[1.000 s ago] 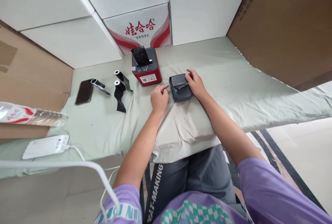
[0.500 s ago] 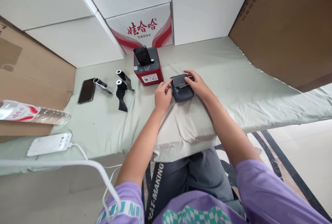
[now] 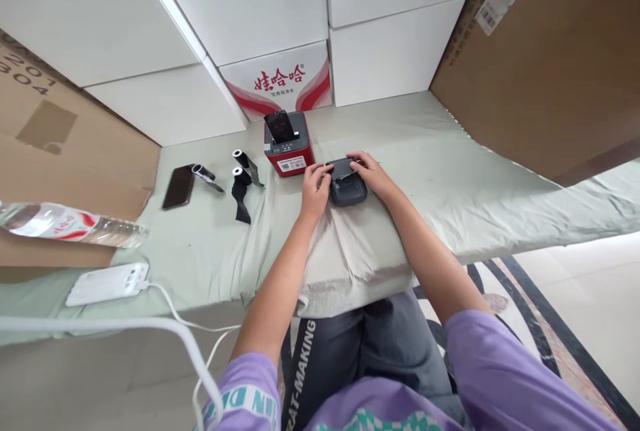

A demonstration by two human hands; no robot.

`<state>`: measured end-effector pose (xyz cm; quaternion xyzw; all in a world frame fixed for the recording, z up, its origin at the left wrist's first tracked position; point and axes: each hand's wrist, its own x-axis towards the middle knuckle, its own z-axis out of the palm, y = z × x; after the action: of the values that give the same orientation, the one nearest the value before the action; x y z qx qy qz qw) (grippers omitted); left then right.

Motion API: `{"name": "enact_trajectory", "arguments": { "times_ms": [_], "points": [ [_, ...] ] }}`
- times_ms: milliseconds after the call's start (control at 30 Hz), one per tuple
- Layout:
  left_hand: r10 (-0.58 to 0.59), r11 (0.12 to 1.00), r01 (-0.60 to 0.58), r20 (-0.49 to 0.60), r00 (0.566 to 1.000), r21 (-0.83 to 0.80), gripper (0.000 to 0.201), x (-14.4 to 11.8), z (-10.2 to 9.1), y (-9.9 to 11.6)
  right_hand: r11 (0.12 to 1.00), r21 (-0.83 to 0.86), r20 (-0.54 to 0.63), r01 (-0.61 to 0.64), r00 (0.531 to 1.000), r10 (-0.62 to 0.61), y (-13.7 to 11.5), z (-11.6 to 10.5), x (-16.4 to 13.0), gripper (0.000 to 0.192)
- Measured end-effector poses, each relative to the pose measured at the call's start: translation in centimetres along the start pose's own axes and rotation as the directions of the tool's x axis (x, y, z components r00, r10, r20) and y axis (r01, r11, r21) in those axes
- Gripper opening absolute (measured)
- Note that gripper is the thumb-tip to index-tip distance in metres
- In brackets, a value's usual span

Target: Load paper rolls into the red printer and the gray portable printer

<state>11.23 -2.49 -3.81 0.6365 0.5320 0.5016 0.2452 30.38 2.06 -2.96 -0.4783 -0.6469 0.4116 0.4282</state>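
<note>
A small dark grey printer (image 3: 346, 186) lies on the pale green cloth in front of me. My left hand (image 3: 315, 190) grips its left side, fingertips on the top edge. My right hand (image 3: 371, 173) holds its right side, fingers curled over the far edge of the lid. A red and grey printer (image 3: 289, 145) with a black strip sticking out of its top stands just beyond, to the left. Two black rolls (image 3: 242, 167) with loose ends lie further left.
A black phone (image 3: 179, 187) and a third roll (image 3: 203, 173) lie at the left. A water bottle (image 3: 70, 226) and a white power strip (image 3: 107, 282) with cable sit near the left edge. White boxes (image 3: 280, 78) and brown cartons (image 3: 540, 58) wall the back and sides.
My left hand has moved from beside the grey printer onto its left side, so both hands now hold it. The camera view has tilted, shifting everything lower in the frame.
</note>
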Motion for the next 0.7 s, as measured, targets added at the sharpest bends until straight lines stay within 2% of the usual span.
{"name": "enact_trajectory", "arguments": {
  "times_ms": [167,333,533,700],
  "points": [
    [-0.159,0.971,0.169,0.073,0.985,-0.167,0.045,1.0,0.7,-0.3,0.996,0.078,-0.016,-0.045,0.999,0.047,-0.2,0.0,0.8,0.043],
    [-0.236,0.936,0.26,0.126,0.964,-0.236,0.042,1.8,0.2,-0.7,0.995,0.086,-0.037,-0.057,0.997,0.06,0.0,0.1,1.1,0.043],
    [-0.249,0.935,0.273,0.132,0.96,-0.226,0.055,1.8,-0.1,-1.6,0.993,0.094,-0.06,-0.068,0.995,0.074,0.0,0.3,1.0,0.042],
    [-0.281,0.927,0.304,0.129,0.951,-0.218,0.052,1.8,0.1,-2.0,0.993,0.088,-0.085,-0.076,0.993,0.083,-0.1,0.2,1.0,0.043]
  ]
}}
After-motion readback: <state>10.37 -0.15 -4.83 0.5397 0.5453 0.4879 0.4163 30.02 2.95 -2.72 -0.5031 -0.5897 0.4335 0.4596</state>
